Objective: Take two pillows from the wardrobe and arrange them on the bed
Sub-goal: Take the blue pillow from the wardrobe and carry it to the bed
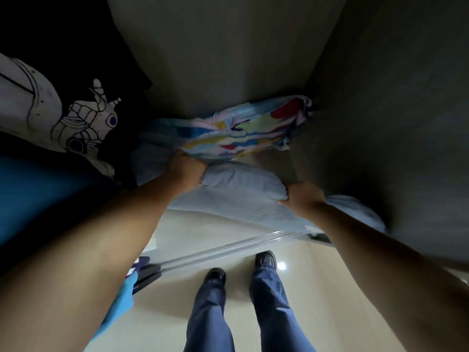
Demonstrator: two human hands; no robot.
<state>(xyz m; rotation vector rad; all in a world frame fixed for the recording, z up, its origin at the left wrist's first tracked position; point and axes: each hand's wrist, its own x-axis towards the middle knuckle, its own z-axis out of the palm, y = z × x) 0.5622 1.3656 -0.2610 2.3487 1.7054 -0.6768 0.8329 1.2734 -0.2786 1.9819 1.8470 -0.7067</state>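
While gripping the pale blue pillow at the wardrobe opening: left hand fingers buried in fabric; right hand fingers pinching its edge; colourful blanket just behind.

Hanging clothes crowd the left; wardrobe wall blocks the right.

1. No words, brand names, numbers or signs can be read anywhere in this view.
2. The black garment hanging at the left bears a white line drawing, a picture with no lettering.
3. The multicoloured cloth inside the wardrobe shows colour patches only.
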